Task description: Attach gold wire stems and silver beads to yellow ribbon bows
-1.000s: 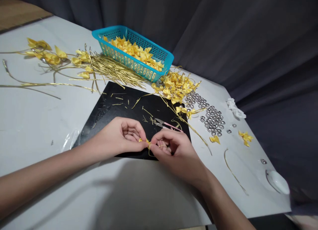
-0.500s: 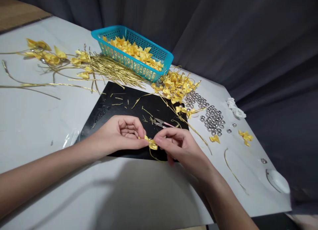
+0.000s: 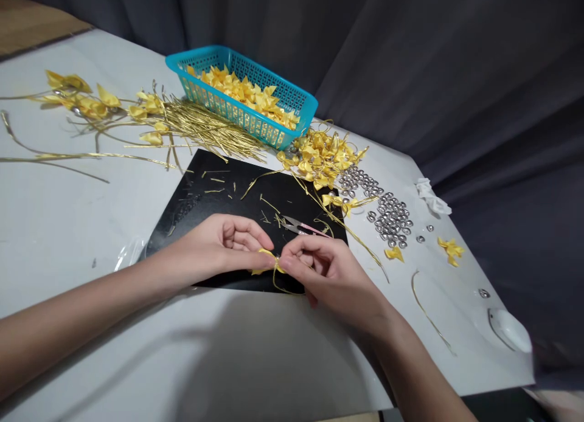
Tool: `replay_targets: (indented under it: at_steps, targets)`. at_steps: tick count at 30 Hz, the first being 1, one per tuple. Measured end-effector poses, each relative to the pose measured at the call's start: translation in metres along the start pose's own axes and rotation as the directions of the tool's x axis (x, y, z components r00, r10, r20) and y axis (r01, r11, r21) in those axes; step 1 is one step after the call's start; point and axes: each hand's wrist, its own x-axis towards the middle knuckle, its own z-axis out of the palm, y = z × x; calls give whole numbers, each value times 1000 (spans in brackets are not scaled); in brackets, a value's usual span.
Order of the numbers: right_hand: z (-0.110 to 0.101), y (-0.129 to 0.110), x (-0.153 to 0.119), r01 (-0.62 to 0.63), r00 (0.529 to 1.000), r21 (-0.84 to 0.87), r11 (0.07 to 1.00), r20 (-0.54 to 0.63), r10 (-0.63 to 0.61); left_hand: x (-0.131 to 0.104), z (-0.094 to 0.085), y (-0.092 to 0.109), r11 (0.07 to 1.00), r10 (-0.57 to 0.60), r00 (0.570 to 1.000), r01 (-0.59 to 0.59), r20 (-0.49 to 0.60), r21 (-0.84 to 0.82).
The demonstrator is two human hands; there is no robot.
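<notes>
A small yellow ribbon bow [image 3: 258, 270] is pinched between both hands, over the near edge of a black mat [image 3: 214, 209]. My left hand [image 3: 232, 242] holds its left side between thumb and index finger. The fingertips of my right hand [image 3: 322, 261] grip the bow near its middle, hiding part of it. A thin gold cord [image 3: 279, 288] hangs from the bow and curves right, under my right hand. Small scissors [image 3: 298, 226] with pink on the handle lie on the mat just beyond my right hand, beside short gold cord clippings.
A blue basket [image 3: 237, 109] of yellow bows stands at the back. Gold cords [image 3: 214, 130] lie before it, with tied bows [image 3: 326, 157] to its right. Silver beads [image 3: 393, 218], a crumpled white tissue [image 3: 432, 197] and a white mouse-like object [image 3: 510, 329] are at the right.
My left thumb and fingers have shifted on the bow, and more yellow now shows under the left thumb. Less of the bow's right side is visible by the right fingertips.
</notes>
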Motion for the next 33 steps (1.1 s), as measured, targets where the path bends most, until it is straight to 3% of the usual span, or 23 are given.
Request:
replay_targets:
  at_steps: [7,16,30,33]
  targets:
    - [-4,3,0,-22,1000,-75,997,10,23,-3,-1,0,1000,13,1000,-13,18,18]
    - [-11,6,-1,-65,988,-65,996,136,73,-2,-8,2,996,-90,988,86,128,34]
    - [4,4,2,10,999,-138,990,-50,-18,-1,-1,-3,1000,-10,999,10,48,10]
    - [2,4,1,92,984,-158,983,-139,-115,-1,1,-3,1000,10,1000,-11,27,26]
